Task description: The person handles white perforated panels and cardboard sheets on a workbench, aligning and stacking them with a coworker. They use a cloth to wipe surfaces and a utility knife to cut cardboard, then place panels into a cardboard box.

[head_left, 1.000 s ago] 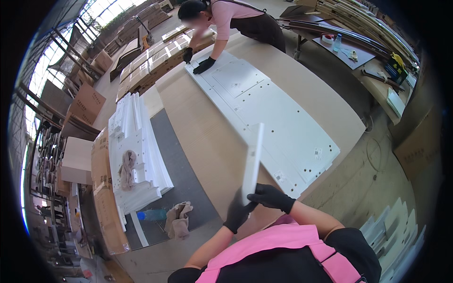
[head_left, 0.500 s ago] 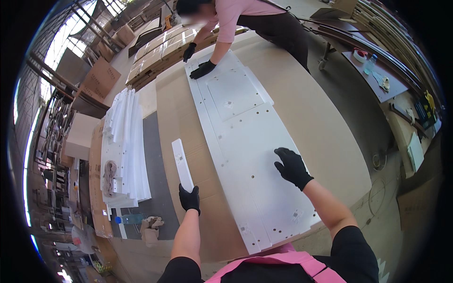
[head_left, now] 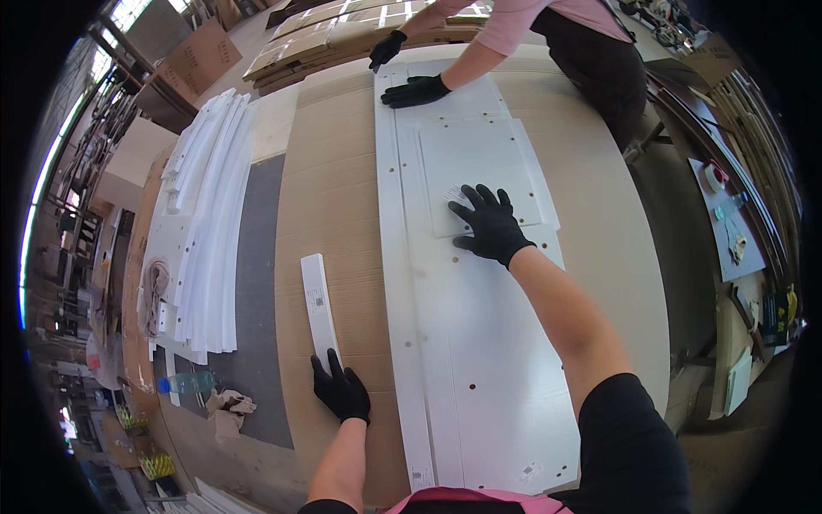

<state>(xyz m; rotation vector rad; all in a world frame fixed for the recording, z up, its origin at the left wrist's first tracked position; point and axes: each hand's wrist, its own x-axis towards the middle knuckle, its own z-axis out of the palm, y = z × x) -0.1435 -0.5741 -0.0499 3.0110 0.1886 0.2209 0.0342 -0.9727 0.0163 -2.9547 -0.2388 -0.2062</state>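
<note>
Cardboard [head_left: 342,171] covers the bench, and on it the left hand [head_left: 341,391] is now pressed flat at the near end of the strip [head_left: 318,304], which half a second ago was held less squarely. The right hand [head_left: 490,224], fingers spread, has been moved up the long panel [head_left: 479,343] onto the small panel [head_left: 479,171]. At the far end, a co-worker's gloves [head_left: 415,90] are kept on the long panel, so alignment looks under way.
</note>
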